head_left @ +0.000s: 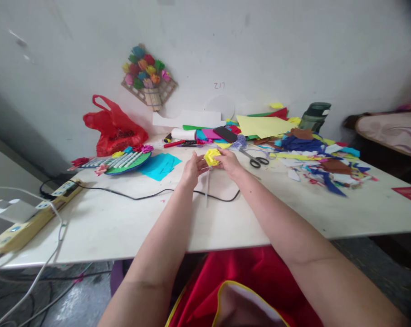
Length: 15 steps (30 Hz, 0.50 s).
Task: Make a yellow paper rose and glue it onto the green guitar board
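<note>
Between my two hands, above the middle of the table, is a yellow paper flower [212, 157] with ruffled petals. A thin whitish stick [207, 188] hangs down below it, like a stem. My left hand [193, 169] has its fingers closed against the flower's left side, with the thumb pointing up. From the right, my right hand [228, 162] pinches the flower; some of its fingertips are hidden behind the petals. Black-handled scissors [255, 161] lie just right of my right hand. Blue paper sheets [160, 167] rest to the left of my left hand.
Paper scraps [328, 159] cover the table's right side near a dark green bottle [315, 116]. A phone [225, 134] lies among coloured papers. Left are a red plastic bag [113, 127], a round green craft piece [129, 164] and a power strip [38, 213]. A black cable [137, 198] crosses the table.
</note>
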Tool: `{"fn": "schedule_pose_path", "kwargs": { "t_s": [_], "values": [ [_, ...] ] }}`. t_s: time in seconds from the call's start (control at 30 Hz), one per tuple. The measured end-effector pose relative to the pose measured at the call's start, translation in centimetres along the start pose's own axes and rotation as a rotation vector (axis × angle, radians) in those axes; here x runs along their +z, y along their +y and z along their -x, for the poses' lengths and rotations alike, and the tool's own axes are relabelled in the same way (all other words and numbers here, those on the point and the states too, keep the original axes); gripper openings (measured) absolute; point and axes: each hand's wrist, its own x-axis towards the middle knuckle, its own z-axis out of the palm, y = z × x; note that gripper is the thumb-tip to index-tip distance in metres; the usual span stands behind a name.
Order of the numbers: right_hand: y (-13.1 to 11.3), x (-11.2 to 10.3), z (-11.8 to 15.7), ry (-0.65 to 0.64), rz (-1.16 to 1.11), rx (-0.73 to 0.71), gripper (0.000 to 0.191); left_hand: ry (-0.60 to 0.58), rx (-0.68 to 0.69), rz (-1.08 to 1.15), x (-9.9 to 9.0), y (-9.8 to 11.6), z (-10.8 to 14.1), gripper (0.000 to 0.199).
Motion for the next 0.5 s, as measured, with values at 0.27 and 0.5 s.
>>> {"fn": "schedule_pose_path", "kwargs": {
  "t_s": [0.27, 0.5],
  "values": [
    [-0.37, 0.21, 0.43, -0.004, 0.050, 0.029, 0.025, 0.004, 0.017, -0.029, -0.05, -0.16, -0.26, 0.057],
    [-0.11, 0.05, 0.22, -0.028, 0.116, 0.042, 0.019, 0.018, 0.058, -0.043, -0.18, -0.33, -0.36, 0.053]
  ]
}}
